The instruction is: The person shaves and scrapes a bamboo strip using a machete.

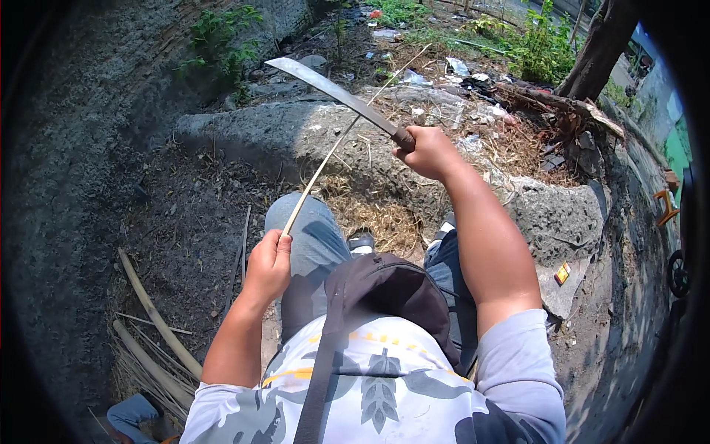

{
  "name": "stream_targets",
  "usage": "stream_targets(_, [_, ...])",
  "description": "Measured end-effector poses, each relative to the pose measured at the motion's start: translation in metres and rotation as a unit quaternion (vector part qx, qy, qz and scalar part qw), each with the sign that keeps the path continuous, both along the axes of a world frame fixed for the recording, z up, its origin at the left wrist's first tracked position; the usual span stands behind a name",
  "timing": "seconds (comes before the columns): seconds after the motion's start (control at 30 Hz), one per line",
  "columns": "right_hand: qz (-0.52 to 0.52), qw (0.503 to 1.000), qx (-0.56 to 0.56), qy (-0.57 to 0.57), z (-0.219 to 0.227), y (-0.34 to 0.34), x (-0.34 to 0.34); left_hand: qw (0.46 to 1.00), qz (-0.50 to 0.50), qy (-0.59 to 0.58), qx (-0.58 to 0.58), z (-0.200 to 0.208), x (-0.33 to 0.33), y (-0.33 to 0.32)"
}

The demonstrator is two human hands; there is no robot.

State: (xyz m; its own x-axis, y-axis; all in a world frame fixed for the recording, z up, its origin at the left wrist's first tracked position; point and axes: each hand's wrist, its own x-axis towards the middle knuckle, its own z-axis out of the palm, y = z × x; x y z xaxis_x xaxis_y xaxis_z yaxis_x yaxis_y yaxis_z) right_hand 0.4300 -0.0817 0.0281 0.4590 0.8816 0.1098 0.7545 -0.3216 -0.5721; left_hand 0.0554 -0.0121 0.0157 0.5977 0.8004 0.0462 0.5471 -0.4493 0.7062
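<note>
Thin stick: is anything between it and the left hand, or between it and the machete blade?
Nothing visible: the left hand grips the thin stick directly, and the machete blade crosses it unobstructed, though contact there is unclear.

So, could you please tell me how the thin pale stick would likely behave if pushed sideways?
The thin pale stick is probably light, being so slender. It seems fairly stiff, running nearly straight from the left hand gripping one end. Its long, thin reach suggests it might flex under a sideways push.

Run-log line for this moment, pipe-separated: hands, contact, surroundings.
left hand: holding thin pale stick | right hand: holding machete | machete crosses stick in view, contact unclear | dark bag: against torso
</note>
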Motion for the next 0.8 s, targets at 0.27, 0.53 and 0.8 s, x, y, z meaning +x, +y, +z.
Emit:
stream_targets(0.27, [0.128, 0.978, -0.060, -0.154, 0.014, 0.007, -0.027, 0.998, -0.008, -0.056, -0.021, -0.008, 0.003, 0.002])
stream_targets(0.53, [0.093, 0.977, -0.136, -0.133, 0.025, 0.000, -0.031, 0.999, -0.012, -0.035, -0.022, -0.016, -0.006, 0.011])
stream_targets(0.8, [0.047, 0.995, -0.057, -0.062, 0.000, 0.006, -0.010, 0.998, -0.020, -0.027, -0.058, -0.001, 0.002, 0.006])
